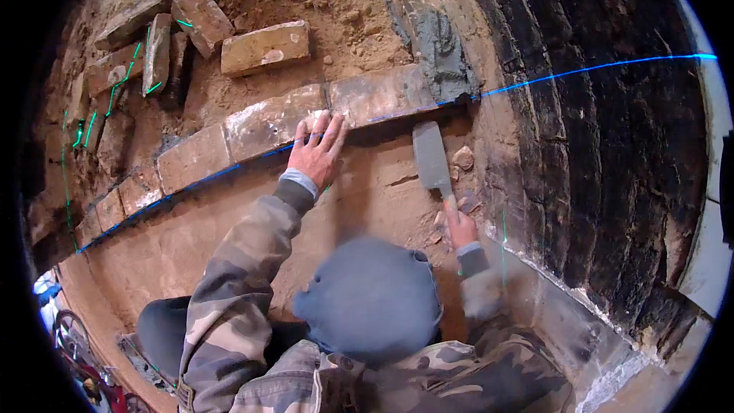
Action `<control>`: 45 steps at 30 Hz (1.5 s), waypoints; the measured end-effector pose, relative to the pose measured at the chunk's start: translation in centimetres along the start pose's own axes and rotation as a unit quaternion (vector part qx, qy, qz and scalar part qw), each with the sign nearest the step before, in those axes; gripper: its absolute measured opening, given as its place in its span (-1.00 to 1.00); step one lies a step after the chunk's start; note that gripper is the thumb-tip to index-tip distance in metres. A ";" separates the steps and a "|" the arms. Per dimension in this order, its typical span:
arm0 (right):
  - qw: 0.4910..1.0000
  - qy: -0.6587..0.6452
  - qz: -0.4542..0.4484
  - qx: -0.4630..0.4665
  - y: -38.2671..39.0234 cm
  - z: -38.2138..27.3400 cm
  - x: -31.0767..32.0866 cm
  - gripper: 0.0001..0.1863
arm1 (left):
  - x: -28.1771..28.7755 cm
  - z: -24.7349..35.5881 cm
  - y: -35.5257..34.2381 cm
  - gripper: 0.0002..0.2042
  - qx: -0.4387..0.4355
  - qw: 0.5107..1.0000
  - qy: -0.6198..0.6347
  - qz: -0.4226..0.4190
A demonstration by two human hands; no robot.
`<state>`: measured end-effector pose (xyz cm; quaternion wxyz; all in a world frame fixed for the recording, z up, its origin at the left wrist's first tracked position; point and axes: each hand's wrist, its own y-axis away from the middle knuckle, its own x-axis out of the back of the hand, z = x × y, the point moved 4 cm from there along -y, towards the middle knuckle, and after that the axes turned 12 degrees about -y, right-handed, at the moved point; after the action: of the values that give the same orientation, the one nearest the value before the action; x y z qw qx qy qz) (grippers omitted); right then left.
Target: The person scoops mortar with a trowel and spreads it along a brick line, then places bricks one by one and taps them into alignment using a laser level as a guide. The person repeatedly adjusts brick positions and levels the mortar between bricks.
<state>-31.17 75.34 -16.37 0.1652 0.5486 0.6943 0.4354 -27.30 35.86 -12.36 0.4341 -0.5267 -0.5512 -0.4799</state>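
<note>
My left hand (317, 144) rests with fingers spread on the front edge of a row of laid bricks (267, 118), over a joint between two of them. In my right hand (459, 227) is the handle of a trowel (432, 157). Its flat grey blade points away from me, just below the row's right end. Grey wet mortar (443, 53) is heaped at that end, beside the dark wall, and partly covers a brick. A blue laser line runs along the row's front edge and on across the wall.
Several loose bricks (267, 49) lie on the sandy soil (344, 0) behind the row, most at the left. A blackened brick wall (596, 145) rises at the right. Small rubble (463, 157) lies by the trowel. A bicycle (73, 333) shows at the lower left.
</note>
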 end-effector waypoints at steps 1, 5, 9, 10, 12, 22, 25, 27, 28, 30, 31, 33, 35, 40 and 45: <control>0.997 0.018 0.016 0.075 0.0 -1.0 -0.6 -0.49 | 0.0 0.0 0.0 -0.27 0.008 0.999 0.029 0.018; 0.991 0.078 0.010 0.109 -4.1 1.3 0.6 -0.44 | 0.1 0.0 -0.6 -0.25 0.002 0.999 -0.002 0.043; 0.983 0.095 0.017 0.156 -4.7 1.5 1.2 -0.42 | 0.2 -0.1 -0.6 -0.29 -0.001 1.000 -0.003 0.017; 0.988 0.078 0.012 0.134 -3.9 1.7 1.2 -0.42 | 0.1 -0.1 -0.4 -0.31 -0.002 1.000 0.006 0.010; 0.992 0.069 0.008 0.104 -3.7 1.4 1.2 -0.42 | 0.2 -0.2 -0.6 -0.33 0.005 1.000 0.009 0.028; 0.996 -0.010 -0.011 0.093 -1.5 -0.9 -0.5 -0.49 | -0.2 -0.1 -0.5 -0.30 0.007 0.998 0.032 0.050; 0.997 0.001 -0.026 0.078 -2.2 -0.6 -0.8 -0.47 | -0.1 0.3 -0.3 -0.30 0.019 0.998 0.015 0.050; 0.976 0.079 0.001 0.203 -2.1 -2.1 -1.5 -0.44 | 0.2 -0.2 -0.6 -0.28 0.018 0.999 -0.001 0.028; 0.987 0.045 -0.007 0.157 -1.9 -1.7 -1.4 -0.45 | 0.4 0.0 -0.7 -0.23 0.017 0.999 0.024 0.023; 0.997 -0.029 -0.024 0.069 -1.3 -1.3 -1.4 -0.46 | 0.3 0.3 -0.6 -0.19 0.020 0.998 0.045 0.023; 0.997 -0.013 -0.021 0.080 -1.1 -1.5 -1.9 -0.47 | -0.2 0.0 -0.4 -0.19 0.016 1.000 -0.010 0.017; 0.995 0.023 -0.009 0.095 0.4 -1.5 -2.5 -0.50 | -0.3 0.2 0.0 -0.21 0.017 1.000 0.020 0.010; 0.998 -0.041 -0.032 0.037 0.2 -2.2 -3.8 -0.51 | -0.2 -0.2 -0.6 -0.21 0.015 1.000 -0.019 0.018; 0.996 -0.084 -0.037 -0.009 -0.5 -0.8 -4.2 -0.51 | 0.4 0.0 -0.9 -0.22 0.014 0.997 -0.060 0.037; 0.998 -0.005 -0.022 0.061 -1.8 0.7 -2.8 -0.46 | -0.1 0.4 -0.5 -0.28 0.027 0.999 0.017 0.038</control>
<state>-30.77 73.06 -18.91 0.1450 0.5444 0.7307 0.3855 -27.78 36.23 -12.59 0.4756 -0.5272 -0.5360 -0.4567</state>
